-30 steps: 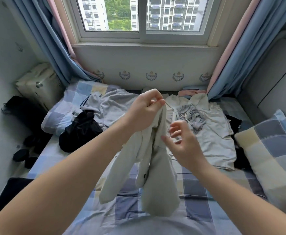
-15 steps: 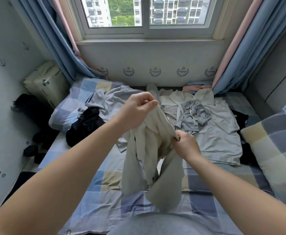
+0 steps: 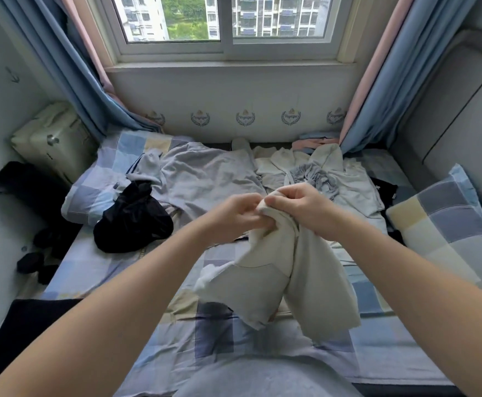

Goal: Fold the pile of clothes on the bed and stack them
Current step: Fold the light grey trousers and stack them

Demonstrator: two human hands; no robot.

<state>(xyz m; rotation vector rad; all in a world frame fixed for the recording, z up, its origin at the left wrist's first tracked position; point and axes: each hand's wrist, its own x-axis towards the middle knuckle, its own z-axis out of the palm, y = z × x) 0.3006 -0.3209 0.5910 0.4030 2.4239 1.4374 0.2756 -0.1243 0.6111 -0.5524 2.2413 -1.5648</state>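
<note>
Shorts (image 3: 291,282): cream, hanging from my hands above the bed (image 3: 377,353), legs dangling free
Left hand (image 3: 234,216): fingers closed on the top edge, touching my right
Right hand (image 3: 300,204): clamped on the same bunched edge, probably the waistband
Handling: light, soft, limp; it will sag wherever I let go
Where to hold: the two waistband corners, spread apart
Pile: grey shirt (image 3: 205,179), black garment (image 3: 134,219), pale top (image 3: 357,190) lie unfolded beyond
</note>
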